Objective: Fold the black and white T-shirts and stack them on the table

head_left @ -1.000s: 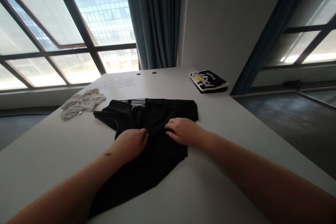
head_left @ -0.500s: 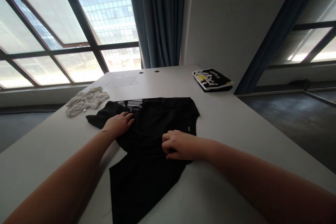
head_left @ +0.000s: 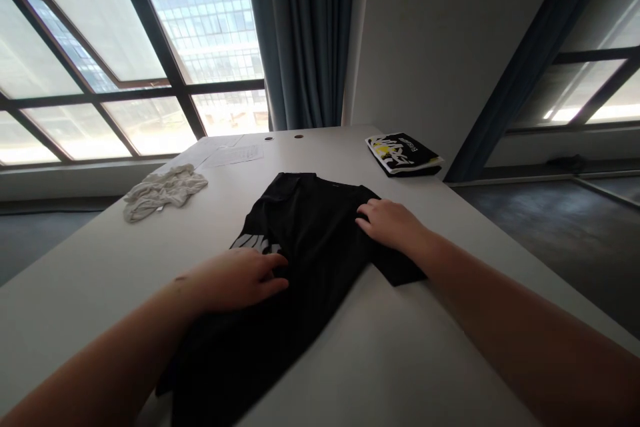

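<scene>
A black T-shirt (head_left: 305, 240) is lying spread along the middle of a white table (head_left: 410, 360), running from near the person's body toward the far end, with a pale printed patch showing at its left edge. The left hand (head_left: 235, 277) is resting palm down on the near left part of the shirt, just beside that print, its fingers flat and extended, pressing rather than grasping. The right hand (head_left: 393, 223) is lying palm down on the shirt's right side, near the sleeve that is sticking out toward the table's right edge; its fingers are likewise laid out flat, closing on nothing. Both forearms are reaching in from the bottom corners of the view.

A crumpled white garment (head_left: 163, 190) is sitting on the table to the left, well apart from the shirt. Sheets of paper (head_left: 233, 153) are lying farther back. A folded black item with yellow and white print (head_left: 403, 155) is resting at the far right corner. Large windows (head_left: 100, 47) and a dark curtain (head_left: 305, 33) are standing behind the table.
</scene>
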Tool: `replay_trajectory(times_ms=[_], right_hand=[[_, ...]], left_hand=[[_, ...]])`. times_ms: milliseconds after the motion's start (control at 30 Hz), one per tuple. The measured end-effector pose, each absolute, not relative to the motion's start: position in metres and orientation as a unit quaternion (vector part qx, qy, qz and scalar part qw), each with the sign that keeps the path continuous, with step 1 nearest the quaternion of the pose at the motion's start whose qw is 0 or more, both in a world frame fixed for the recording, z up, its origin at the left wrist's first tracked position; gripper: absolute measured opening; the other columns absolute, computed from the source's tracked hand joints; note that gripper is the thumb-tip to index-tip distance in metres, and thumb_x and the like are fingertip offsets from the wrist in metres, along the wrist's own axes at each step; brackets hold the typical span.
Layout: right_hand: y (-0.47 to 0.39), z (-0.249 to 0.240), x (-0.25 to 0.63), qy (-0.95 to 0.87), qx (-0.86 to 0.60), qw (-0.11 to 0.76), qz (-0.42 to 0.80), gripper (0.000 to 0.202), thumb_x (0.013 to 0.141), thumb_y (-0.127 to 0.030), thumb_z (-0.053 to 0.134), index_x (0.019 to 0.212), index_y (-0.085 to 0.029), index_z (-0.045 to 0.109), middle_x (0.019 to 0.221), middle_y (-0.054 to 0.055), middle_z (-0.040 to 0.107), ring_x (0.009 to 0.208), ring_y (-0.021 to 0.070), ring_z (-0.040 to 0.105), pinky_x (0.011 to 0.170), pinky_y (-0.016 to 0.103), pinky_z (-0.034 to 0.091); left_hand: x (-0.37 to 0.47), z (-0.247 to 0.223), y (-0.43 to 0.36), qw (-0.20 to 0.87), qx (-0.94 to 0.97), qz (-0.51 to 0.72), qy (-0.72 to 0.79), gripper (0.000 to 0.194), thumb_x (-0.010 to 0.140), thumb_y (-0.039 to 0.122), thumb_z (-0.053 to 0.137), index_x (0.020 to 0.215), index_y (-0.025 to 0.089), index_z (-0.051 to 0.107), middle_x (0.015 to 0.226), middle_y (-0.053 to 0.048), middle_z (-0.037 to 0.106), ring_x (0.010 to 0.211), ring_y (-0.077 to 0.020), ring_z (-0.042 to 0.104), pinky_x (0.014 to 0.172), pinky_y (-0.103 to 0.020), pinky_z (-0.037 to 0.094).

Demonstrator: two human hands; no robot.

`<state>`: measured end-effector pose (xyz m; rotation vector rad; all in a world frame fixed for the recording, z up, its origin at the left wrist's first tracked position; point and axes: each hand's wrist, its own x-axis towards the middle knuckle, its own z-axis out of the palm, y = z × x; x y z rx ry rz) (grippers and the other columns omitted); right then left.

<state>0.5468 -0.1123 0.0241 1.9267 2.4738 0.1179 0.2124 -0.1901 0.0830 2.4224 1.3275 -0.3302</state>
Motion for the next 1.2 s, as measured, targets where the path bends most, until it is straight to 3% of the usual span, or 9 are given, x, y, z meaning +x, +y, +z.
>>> replay_trajectory(times_ms=[100,233,300,433,567,667,800,967,1200], right_hand=[[-0.126,0.026,0.521,0.779,0.624,0.042,-0.044,0.055,0.105,-0.058,0.045,0.13,-0.018,0.073,0.129,0.02,0.07,0.116,0.0367,0.069,0.097,0.045,0.054],[-0.116,0.003,0.524,0.756,0.648,0.044,-0.076,0.072,0.101,-0.068,0.046,0.153,-0.019,0.057,0.16,0.022,0.05,0.144,0.0438,0.051,0.114,0.058,0.045],[-0.101,-0.012,0.541,0.749,0.656,0.036,-0.086,0.077,0.101,-0.068,0.045,0.164,-0.024,0.044,0.173,0.018,0.033,0.157,0.0427,0.034,0.121,0.066,0.034],[-0.07,-0.031,0.585,0.797,0.595,-0.006,-0.102,0.076,0.101,-0.064,0.044,0.168,-0.028,0.037,0.178,0.011,0.022,0.164,0.0358,0.02,0.13,0.064,0.016],[-0.059,-0.03,0.615,0.833,0.533,-0.033,-0.146,0.077,0.099,-0.064,0.052,0.166,-0.028,0.041,0.177,0.01,0.026,0.164,0.0338,0.022,0.131,0.061,0.012],[-0.06,-0.027,0.621,0.85,0.498,-0.06,-0.158,0.074,0.095,-0.066,0.058,0.159,-0.028,0.053,0.174,0.01,0.036,0.16,0.0343,0.032,0.131,0.061,0.016],[-0.058,-0.032,0.617,0.829,0.536,-0.141,-0.082,0.063,0.1,-0.061,0.053,0.149,-0.023,0.063,0.165,0.014,0.048,0.154,0.0301,0.042,0.13,0.047,0.029],[-0.047,-0.045,0.619,0.733,0.676,-0.047,-0.061,0.07,0.106,-0.062,0.038,0.166,-0.026,0.041,0.175,0.013,0.033,0.161,0.035,0.029,0.128,0.064,0.022],[-0.044,-0.046,0.625,0.718,0.692,-0.022,-0.065,0.073,0.107,-0.063,0.028,0.169,-0.027,0.034,0.178,0.009,0.025,0.163,0.0343,0.023,0.13,0.062,0.02]], left_hand=[[0.204,0.076,-0.173,0.274,0.86,-0.041,0.429,0.047,0.105,0.054,0.043,0.136,0.03,0.069,0.114,-0.004,0.081,0.101,-0.0244,0.076,0.093,-0.036,0.058],[0.197,0.025,-0.139,0.053,0.871,0.052,0.485,0.055,0.102,0.047,0.049,0.146,0.018,0.062,0.159,-0.014,0.056,0.146,-0.0345,0.053,0.123,-0.05,0.04],[0.195,0.0,-0.13,0.015,0.873,0.028,0.487,0.061,0.103,0.047,0.048,0.155,0.015,0.054,0.168,-0.018,0.043,0.154,-0.0361,0.044,0.126,-0.052,0.037],[0.194,-0.018,-0.131,-0.014,0.849,-0.02,0.528,0.066,0.108,0.051,0.043,0.161,0.013,0.047,0.167,-0.024,0.042,0.153,-0.0411,0.044,0.12,-0.055,0.042],[0.195,-0.007,-0.143,-0.057,0.826,-0.019,0.561,0.059,0.108,0.054,0.042,0.148,0.016,0.061,0.14,-0.024,0.066,0.125,-0.0406,0.067,0.102,-0.053,0.055],[0.198,-0.001,-0.143,-0.101,0.824,0.008,0.557,0.053,0.109,0.052,0.04,0.138,0.017,0.068,0.121,-0.019,0.071,0.106,-0.0348,0.071,0.094,-0.049,0.057],[0.191,-0.01,-0.119,-0.117,0.827,0.102,0.54,0.053,0.109,0.048,0.04,0.15,0.023,0.061,0.154,-0.016,0.057,0.139,-0.0359,0.055,0.115,-0.052,0.047],[0.167,-0.034,-0.079,-0.012,0.825,0.062,0.561,0.056,0.11,0.049,0.035,0.159,0.032,0.054,0.169,-0.006,0.044,0.158,-0.0339,0.037,0.127,-0.051,0.035],[0.153,-0.031,-0.065,-0.059,0.742,0.096,0.661,0.066,0.107,0.042,0.033,0.159,0.004,0.047,0.16,-0.022,0.052,0.147,-0.0328,0.051,0.122,-0.044,0.04]])
